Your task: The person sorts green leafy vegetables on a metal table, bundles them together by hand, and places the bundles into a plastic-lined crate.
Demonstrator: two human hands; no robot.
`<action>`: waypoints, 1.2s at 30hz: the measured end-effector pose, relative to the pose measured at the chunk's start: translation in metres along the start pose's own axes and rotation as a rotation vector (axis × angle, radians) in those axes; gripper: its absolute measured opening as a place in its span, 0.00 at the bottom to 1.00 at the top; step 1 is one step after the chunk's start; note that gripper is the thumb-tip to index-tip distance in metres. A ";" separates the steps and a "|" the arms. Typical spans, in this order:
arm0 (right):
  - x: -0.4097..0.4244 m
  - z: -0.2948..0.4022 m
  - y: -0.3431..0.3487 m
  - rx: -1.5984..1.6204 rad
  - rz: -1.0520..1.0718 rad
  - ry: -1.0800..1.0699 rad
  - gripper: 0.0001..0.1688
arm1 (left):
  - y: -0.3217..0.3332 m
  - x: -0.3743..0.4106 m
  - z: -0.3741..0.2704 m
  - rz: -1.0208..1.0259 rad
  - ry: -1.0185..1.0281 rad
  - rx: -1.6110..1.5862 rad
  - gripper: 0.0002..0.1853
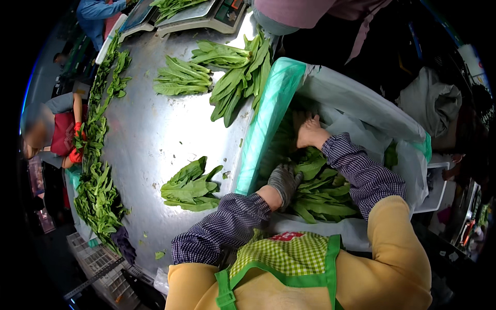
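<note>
Both my hands reach into a crate lined with thin white sheeting (360,97) and green plastic film (271,112). My left hand (285,182), in a grey knit glove, rests on long green leafy vegetables (325,197) by the crate's near left side; its fingers are partly spread. My right hand (309,130), without a glove, is deeper at the far left, beside more leaves in shadow; its fingertips are hidden, and whether it grips any is unclear. On the metal table (143,135) left of the crate lie a near leafy bunch (190,186) and several farther bunches (182,75).
Weighing scales (205,19) stand at the table's far end. A long row of leaves (99,193) lines its left edge, where a co-worker in red gloves (76,155) handles some. Another person (294,13) stands beyond the crate. A white bin (434,190) is at right.
</note>
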State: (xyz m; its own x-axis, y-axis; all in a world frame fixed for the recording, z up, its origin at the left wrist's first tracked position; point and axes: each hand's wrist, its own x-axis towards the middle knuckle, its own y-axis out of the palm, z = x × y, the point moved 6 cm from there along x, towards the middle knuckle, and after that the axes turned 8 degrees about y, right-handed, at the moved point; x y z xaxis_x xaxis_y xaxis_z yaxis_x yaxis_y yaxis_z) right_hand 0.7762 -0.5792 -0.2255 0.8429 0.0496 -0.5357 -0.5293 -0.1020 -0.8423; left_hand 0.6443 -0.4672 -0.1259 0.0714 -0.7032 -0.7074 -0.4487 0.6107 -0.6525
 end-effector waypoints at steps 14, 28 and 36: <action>-0.063 0.008 -0.027 0.142 -0.167 0.041 0.66 | 0.014 0.015 -0.004 -0.137 -0.093 0.084 0.51; -0.066 -0.012 -0.013 0.359 0.029 0.157 0.48 | 0.006 0.015 -0.013 -0.018 -0.032 0.103 0.47; -0.098 0.003 -0.004 0.411 -0.050 0.069 0.61 | 0.023 0.015 -0.005 -0.342 -0.034 -0.171 0.14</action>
State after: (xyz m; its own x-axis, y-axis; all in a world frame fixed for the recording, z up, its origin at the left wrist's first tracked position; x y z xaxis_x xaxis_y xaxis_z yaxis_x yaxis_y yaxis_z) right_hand 0.6953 -0.5805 -0.1699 0.8655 -0.0236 -0.5003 -0.4705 0.3041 -0.8283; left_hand 0.6310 -0.4656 -0.1506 0.2714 -0.8415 -0.4671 -0.5359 0.2710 -0.7996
